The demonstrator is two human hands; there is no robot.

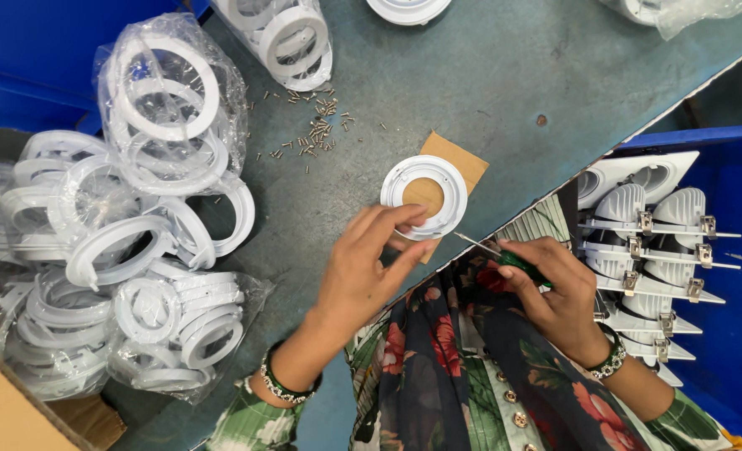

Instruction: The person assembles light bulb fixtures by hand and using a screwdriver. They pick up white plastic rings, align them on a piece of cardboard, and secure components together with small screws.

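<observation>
Left hand point(369, 269) steadies ring point(424, 196) (white).

Bright, even light falls from overhead, with colours vivid and saturated. The grey-green worktop point(488, 75) shows a soft sheen and only faint, short shadows under the white plastic rings point(166, 125). Glare glints off the clear plastic bags point(221, 75) wrapping them. Focus is sharp at centre; the scattered screws point(317, 134) read crisply. Wide-angle distortion bends the blue bin point(722, 167) edges, and the corners soften slightly.

A matt white plastic ring point(424, 196) lies on brown cardboard point(459, 163) atop a dull, scuffed metal table point(488, 75).
</observation>
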